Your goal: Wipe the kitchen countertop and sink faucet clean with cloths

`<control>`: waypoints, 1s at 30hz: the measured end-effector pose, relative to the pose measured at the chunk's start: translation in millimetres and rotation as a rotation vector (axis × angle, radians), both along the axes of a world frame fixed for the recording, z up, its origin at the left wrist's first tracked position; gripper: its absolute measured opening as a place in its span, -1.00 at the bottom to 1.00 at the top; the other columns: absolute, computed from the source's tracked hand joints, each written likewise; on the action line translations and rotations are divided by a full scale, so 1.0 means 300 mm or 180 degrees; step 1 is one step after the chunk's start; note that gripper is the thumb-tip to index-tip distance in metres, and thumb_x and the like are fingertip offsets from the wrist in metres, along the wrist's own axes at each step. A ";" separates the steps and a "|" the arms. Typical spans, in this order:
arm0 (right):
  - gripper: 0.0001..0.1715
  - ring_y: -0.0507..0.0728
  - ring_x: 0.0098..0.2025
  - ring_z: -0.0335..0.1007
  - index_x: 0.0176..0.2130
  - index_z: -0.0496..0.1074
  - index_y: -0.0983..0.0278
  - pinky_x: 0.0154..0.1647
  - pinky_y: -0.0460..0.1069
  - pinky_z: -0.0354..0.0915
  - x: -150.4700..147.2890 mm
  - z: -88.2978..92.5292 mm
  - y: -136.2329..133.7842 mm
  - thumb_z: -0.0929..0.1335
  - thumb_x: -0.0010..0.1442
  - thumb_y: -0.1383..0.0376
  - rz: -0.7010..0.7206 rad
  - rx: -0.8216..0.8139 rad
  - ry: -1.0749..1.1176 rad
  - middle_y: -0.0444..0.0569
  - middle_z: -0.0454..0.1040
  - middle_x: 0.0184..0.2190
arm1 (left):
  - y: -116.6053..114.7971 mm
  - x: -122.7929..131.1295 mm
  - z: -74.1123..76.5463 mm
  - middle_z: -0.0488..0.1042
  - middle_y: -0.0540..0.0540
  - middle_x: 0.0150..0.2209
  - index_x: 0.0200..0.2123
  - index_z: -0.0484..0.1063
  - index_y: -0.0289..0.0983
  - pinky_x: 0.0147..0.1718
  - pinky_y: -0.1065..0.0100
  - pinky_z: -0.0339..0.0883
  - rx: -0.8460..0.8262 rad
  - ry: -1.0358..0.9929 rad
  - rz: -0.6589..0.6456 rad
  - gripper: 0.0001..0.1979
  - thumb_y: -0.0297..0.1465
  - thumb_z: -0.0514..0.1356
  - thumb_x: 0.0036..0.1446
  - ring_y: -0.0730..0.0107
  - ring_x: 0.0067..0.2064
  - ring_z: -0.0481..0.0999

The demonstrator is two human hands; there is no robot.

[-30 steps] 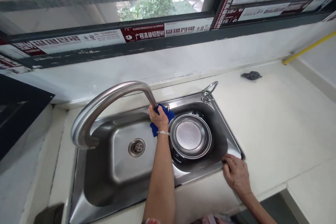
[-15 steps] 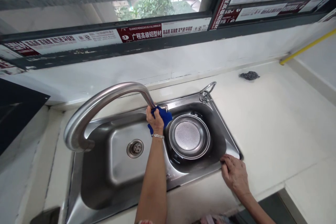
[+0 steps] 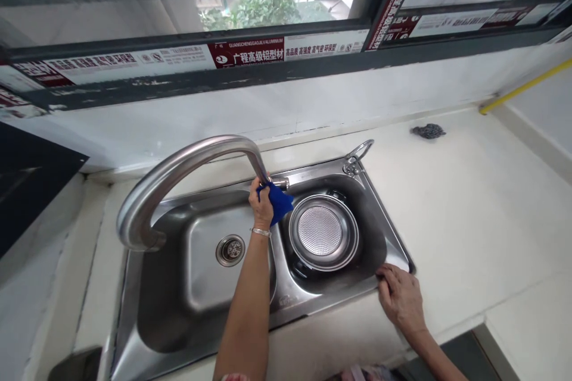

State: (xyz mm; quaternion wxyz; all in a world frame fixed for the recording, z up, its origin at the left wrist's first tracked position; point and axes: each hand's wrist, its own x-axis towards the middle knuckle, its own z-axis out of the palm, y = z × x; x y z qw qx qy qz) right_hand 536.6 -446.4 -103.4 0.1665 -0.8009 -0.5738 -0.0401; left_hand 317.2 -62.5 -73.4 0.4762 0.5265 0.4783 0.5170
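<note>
My left hand [image 3: 260, 203] grips a blue cloth [image 3: 279, 202] and presses it against the base of the curved steel faucet [image 3: 179, 175] at the back of the stainless double sink [image 3: 170, 321]. A bracelet sits on that wrist. My right hand [image 3: 400, 297] rests flat on the sink's front right corner, fingers spread, holding nothing. A round perforated steel strainer basin [image 3: 322, 231] sits in the right bowl, just right of the cloth. The drain [image 3: 231, 250] lies in the left bowl.
A cream countertop [image 3: 469, 202] spreads to the right, with a dark scrubbing pad [image 3: 428, 130] near the back wall. A metal ring handle [image 3: 357, 155] stands at the sink's back right corner. A dark cooktop [image 3: 27, 178] lies to the left. A window frame runs above.
My left hand with the cloth has slid slightly up and back along the faucet base. My right hand has stayed on the sink corner.
</note>
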 end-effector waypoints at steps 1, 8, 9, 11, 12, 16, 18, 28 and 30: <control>-0.76 0.23 -0.01 0.47 -0.13 0.48 0.23 0.04 0.14 0.24 0.001 -0.001 -0.001 0.25 0.30 0.36 -0.0007 0.0009 -0.0004 0.05 0.59 -0.11 | 0.003 -0.006 0.003 0.63 -0.14 0.03 0.01 0.57 -0.22 0.20 0.19 0.29 -0.0003 -0.0039 -0.0053 -0.59 -0.31 0.10 0.16 0.16 0.11 0.53; -0.76 0.23 0.00 0.48 -0.13 0.49 0.22 0.06 0.15 0.24 -0.003 -0.002 -0.001 0.25 0.31 0.35 -0.0066 -0.0008 0.0018 0.05 0.60 -0.10 | 0.037 -0.062 0.031 0.66 -0.14 0.00 -0.04 0.61 -0.21 0.23 0.15 0.29 -0.0055 -0.0058 -0.0515 -0.62 -0.27 0.08 0.20 0.14 0.10 0.55; -0.76 0.23 0.00 0.48 -0.13 0.49 0.22 0.06 0.15 0.24 -0.003 -0.002 0.000 0.25 0.31 0.35 -0.0066 0.0004 0.0010 0.04 0.60 -0.10 | 0.046 -0.073 0.037 0.66 -0.14 -0.02 -0.05 0.61 -0.22 0.23 0.14 0.29 -0.0095 -0.0053 -0.0577 -0.62 -0.25 0.08 0.21 0.13 0.10 0.56; -0.76 0.23 0.00 0.48 -0.14 0.49 0.22 0.05 0.15 0.24 -0.003 -0.001 0.001 0.25 0.30 0.35 -0.0061 0.0022 -0.0006 0.04 0.60 -0.11 | 0.069 -0.097 0.050 0.67 -0.15 -0.06 -0.08 0.60 -0.23 0.24 0.14 0.29 -0.0222 -0.0029 -0.0744 -0.62 -0.19 0.11 0.21 0.13 0.08 0.57; -0.76 0.23 -0.01 0.48 -0.14 0.49 0.22 0.05 0.14 0.24 -0.003 -0.001 0.000 0.25 0.30 0.35 -0.0052 0.0018 -0.0008 0.04 0.60 -0.11 | 0.082 -0.109 0.057 0.67 -0.15 -0.07 -0.09 0.60 -0.23 0.23 0.14 0.29 -0.0297 -0.0004 -0.0850 -0.62 -0.16 0.14 0.20 0.13 0.07 0.57; -0.75 0.23 0.00 0.48 -0.14 0.49 0.21 0.04 0.14 0.23 -0.001 -0.001 -0.003 0.25 0.30 0.35 -0.0058 -0.0059 0.0007 0.04 0.60 -0.12 | 0.116 -0.147 0.069 0.66 -0.13 -0.09 -0.10 0.59 -0.24 0.09 0.21 0.38 -0.0717 0.0002 -0.1190 -0.61 -0.10 0.23 0.15 0.19 -0.03 0.57; -0.75 0.24 0.00 0.48 -0.14 0.49 0.21 0.04 0.15 0.24 0.000 -0.003 -0.005 0.24 0.30 0.34 -0.0070 -0.0091 0.0024 0.04 0.61 -0.12 | 0.121 -0.153 0.065 0.65 -0.11 -0.12 -0.06 0.58 -0.24 -0.09 0.27 0.44 -0.1068 -0.0199 -0.1291 -0.57 -0.08 0.26 0.12 0.27 -0.15 0.57; -0.74 0.26 0.01 0.47 -0.12 0.50 0.21 0.08 0.18 0.25 0.006 -0.010 -0.020 0.25 0.29 0.31 -0.0118 -0.0225 0.0099 0.06 0.60 -0.09 | 0.180 -0.146 0.091 0.54 -0.03 -0.42 -0.21 0.56 -0.25 -0.43 0.34 0.39 -0.1663 -0.0493 -0.1691 -0.64 -0.16 0.35 -0.05 0.37 -0.42 0.46; -0.74 0.26 0.01 0.47 -0.12 0.50 0.21 0.08 0.18 0.25 0.007 -0.010 -0.021 0.25 0.29 0.31 -0.0110 -0.0244 0.0115 0.06 0.59 -0.09 | 0.188 -0.145 0.105 0.52 -0.02 -0.46 -0.23 0.56 -0.25 -0.45 0.32 0.40 -0.1704 -0.0412 -0.1726 -0.64 -0.15 0.36 -0.05 0.35 -0.43 0.47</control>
